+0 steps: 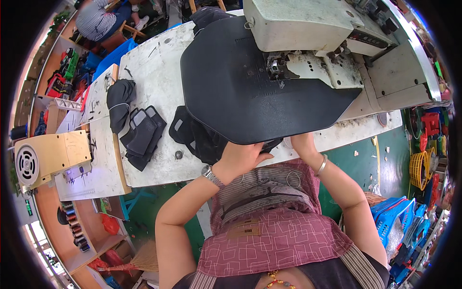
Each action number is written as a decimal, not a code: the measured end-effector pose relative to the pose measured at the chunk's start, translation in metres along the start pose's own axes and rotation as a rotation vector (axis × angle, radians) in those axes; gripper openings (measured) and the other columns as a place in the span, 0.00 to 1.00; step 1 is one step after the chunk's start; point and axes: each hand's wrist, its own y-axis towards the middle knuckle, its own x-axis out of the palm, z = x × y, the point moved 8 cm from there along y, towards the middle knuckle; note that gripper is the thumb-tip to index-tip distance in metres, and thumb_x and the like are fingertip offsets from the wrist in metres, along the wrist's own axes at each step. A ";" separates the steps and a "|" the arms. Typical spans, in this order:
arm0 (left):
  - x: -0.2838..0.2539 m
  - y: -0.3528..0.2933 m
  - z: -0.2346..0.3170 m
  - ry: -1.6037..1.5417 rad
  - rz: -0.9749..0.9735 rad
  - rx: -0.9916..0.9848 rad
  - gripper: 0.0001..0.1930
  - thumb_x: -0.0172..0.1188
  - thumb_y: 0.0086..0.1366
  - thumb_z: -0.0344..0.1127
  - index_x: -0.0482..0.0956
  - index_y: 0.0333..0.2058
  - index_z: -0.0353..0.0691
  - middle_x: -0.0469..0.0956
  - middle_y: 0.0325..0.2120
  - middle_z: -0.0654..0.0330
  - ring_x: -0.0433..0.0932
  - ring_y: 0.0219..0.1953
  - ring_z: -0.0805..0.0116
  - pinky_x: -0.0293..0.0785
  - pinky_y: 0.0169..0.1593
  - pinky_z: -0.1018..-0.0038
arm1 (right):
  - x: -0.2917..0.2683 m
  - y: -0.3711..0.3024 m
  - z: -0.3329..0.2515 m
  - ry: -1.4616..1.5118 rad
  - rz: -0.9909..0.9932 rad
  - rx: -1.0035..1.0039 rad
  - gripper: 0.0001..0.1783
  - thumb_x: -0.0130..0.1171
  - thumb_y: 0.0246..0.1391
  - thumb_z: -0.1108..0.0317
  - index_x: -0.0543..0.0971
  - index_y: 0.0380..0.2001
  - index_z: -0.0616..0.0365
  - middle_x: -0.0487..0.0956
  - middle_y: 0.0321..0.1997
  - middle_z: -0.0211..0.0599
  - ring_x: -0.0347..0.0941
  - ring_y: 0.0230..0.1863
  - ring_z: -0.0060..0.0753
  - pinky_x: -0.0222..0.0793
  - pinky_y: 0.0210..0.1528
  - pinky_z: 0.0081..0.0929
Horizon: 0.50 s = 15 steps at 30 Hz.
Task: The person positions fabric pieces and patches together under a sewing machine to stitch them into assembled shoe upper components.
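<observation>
My left hand (243, 158) reaches under the front edge of a black sewing-machine work plate (231, 91), beside a heap of black fabric pieces (204, 142). Its thumb points right, and the plate hides most of the other fingers. Close by on the right, my right hand (303, 144) also goes under the plate's edge, its fingertips out of sight. Whether either hand grips fabric is hidden. Above the plate stands the pale sewing machine head (298, 29), with its needle area (276, 67) bare of cloth.
Left on the white worktable (159, 62) lie a stack of dark grey fabric pieces (144, 132) and a bundled black piece (120, 101). A second machine (53, 156) stands far left. Blue baskets (392, 216) sit at lower right. Another person (98, 21) sits at upper left.
</observation>
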 end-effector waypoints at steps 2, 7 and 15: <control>0.006 -0.004 -0.008 0.055 -0.012 -0.069 0.22 0.67 0.55 0.38 0.78 0.48 0.36 0.76 0.48 0.51 0.73 0.53 0.48 0.68 0.56 0.58 | -0.019 -0.002 -0.032 -0.087 -0.146 -0.177 0.14 0.58 0.44 0.78 0.79 0.39 0.62 0.80 0.32 0.43 0.76 0.24 0.39 0.70 0.26 0.32; -0.045 -0.012 0.013 -0.327 0.044 -0.040 0.35 0.73 0.48 0.42 0.73 0.54 0.35 0.74 0.50 0.47 0.74 0.51 0.49 0.68 0.55 0.62 | -0.103 -0.009 -0.144 0.125 -0.296 -0.669 0.13 0.61 0.38 0.73 0.78 0.32 0.61 0.82 0.34 0.48 0.73 0.18 0.28 0.65 0.17 0.22; -0.170 -0.028 0.109 0.261 0.376 0.503 0.12 0.65 0.55 0.34 0.79 0.39 0.40 0.79 0.44 0.54 0.75 0.48 0.59 0.68 0.54 0.62 | -0.139 0.024 -0.177 0.553 -0.177 -0.802 0.10 0.62 0.44 0.73 0.81 0.34 0.59 0.83 0.40 0.46 0.77 0.24 0.34 0.78 0.26 0.28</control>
